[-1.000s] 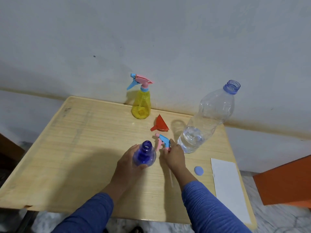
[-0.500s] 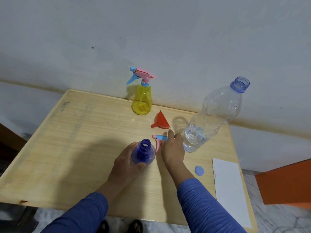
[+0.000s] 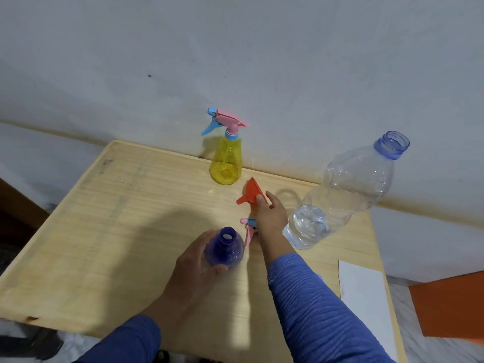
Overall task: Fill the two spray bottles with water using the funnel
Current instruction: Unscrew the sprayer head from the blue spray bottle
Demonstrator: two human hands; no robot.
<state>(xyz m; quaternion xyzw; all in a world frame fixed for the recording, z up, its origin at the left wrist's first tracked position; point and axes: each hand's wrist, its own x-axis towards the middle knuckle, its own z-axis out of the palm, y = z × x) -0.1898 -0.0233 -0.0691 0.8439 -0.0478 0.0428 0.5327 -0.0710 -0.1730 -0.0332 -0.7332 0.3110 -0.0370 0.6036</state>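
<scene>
The left hand [image 3: 195, 260] grips the uncapped blue spray bottle [image 3: 224, 248], standing upright on the worktop [image 3: 131, 218]. Just beyond that bottle, on its far right side, the red funnel [image 3: 251, 193] lies tipped over, spout pointing left toward the yellow spray bottle [image 3: 226, 161]. The right hand [image 3: 269, 216] is the nearer one, its fingers touching the funnel's rim; whether they have closed round it I cannot tell. The water bottle [image 3: 340, 197] stands right of the funnel.

Left half of the tabletop [image 3: 99, 231] is left bare, giving wide passage. The right side is crowded: water bottle [image 3: 340, 200] stands just beside the right hand [image 3: 269, 216], detached sprayer head [image 3: 248, 227] lies between the hands, and yellow spray bottle [image 3: 226, 163] blocks the far edge.
</scene>
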